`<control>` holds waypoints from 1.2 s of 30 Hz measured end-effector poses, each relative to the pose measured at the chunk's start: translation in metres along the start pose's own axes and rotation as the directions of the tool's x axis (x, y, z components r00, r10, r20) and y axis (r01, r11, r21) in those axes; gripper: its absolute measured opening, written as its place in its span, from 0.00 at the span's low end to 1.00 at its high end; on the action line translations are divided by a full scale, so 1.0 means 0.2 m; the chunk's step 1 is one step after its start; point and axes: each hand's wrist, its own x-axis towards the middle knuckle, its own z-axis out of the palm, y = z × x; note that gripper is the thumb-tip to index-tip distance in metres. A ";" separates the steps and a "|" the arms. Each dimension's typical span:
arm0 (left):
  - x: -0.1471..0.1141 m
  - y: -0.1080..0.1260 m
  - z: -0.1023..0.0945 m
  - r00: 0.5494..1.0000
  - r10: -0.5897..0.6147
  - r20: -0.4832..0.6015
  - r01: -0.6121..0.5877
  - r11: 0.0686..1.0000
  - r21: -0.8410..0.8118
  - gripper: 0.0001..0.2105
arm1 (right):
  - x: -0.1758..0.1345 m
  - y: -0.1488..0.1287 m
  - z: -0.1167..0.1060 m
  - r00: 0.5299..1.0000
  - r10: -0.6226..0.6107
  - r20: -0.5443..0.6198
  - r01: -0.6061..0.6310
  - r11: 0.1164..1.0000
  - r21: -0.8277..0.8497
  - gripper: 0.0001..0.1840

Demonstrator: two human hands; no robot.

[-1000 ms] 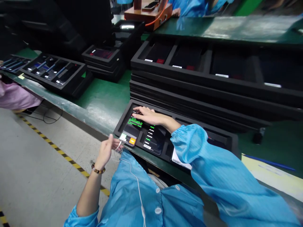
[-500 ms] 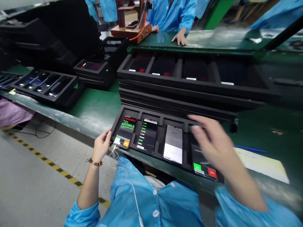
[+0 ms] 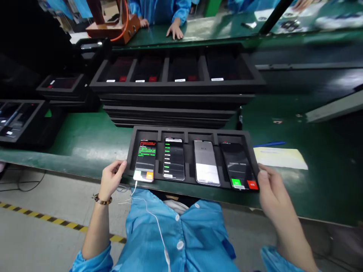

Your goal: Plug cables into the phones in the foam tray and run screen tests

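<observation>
My left hand (image 3: 110,177) is at the left end of a black tray (image 3: 176,129), thumb and fingers drawn close together at its rim, and my right hand (image 3: 272,189) is at the opposite end, its fingers bent and the thumb beside them; I cannot tell whether either one pinches the rim or only rests against it. The tray lies between my hands on the green table (image 3: 79,132), four phones in its four compartments. Nearest my left hand is the first phone (image 3: 146,162), with red and green text up top and a white cable (image 3: 166,256) at its near end. Next toward my right hand comes the second phone (image 3: 174,160), showing green and white lines, then the third phone (image 3: 206,162), grey above and white below. Closest to my right hand is the fourth phone (image 3: 238,162), dark, with a green and a red block at its near end. Just beyond that hand lie a yellowish paper (image 3: 279,158) and a blue pen (image 3: 269,144). Farther out, past both hands, stands a tray stack (image 3: 170,102), and across from me a co-worker's hand (image 3: 175,30) is spread on a surface.
</observation>
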 end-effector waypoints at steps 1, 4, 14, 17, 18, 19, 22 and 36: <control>0.00 0.00 0.01 1.000 0.005 -0.002 -0.005 1.000 -0.011 0.27 | 0.01 0.00 0.00 1.000 -0.011 -0.017 0.011 1.000 -0.005 0.26; 0.01 0.01 0.07 0.999 0.039 -0.029 -0.041 0.998 -0.053 0.31 | 0.01 -0.03 0.03 0.993 -0.074 -0.088 0.071 0.997 -0.035 0.29; 0.01 0.00 0.14 0.996 0.092 -0.017 -0.091 0.996 0.013 0.30 | -0.10 -0.36 0.18 0.853 -0.492 0.172 0.513 0.852 -0.103 0.24; 0.00 0.01 0.14 0.997 0.074 0.005 -0.074 0.997 -0.015 0.30 | -0.10 -0.39 0.22 0.824 -0.519 0.230 0.551 0.828 -0.105 0.27; -0.01 0.02 0.14 0.997 0.072 0.016 -0.071 0.997 -0.033 0.30 | -0.10 -0.39 0.23 0.820 -0.523 0.234 0.555 0.825 -0.104 0.27; -0.02 0.03 0.14 0.997 0.073 0.013 -0.072 0.996 -0.054 0.30 | -0.10 -0.39 0.23 0.819 -0.524 0.233 0.556 0.825 -0.103 0.26; -0.10 0.06 0.13 0.987 0.058 -0.149 -0.069 0.995 -0.069 0.22 | -0.10 -0.42 0.24 0.820 -0.526 0.226 0.554 0.829 -0.076 0.23; -0.36 0.12 0.18 0.899 -0.268 0.346 0.394 0.841 -0.372 0.30 | -0.12 -0.65 0.41 0.630 -0.672 0.390 0.703 0.707 0.082 0.19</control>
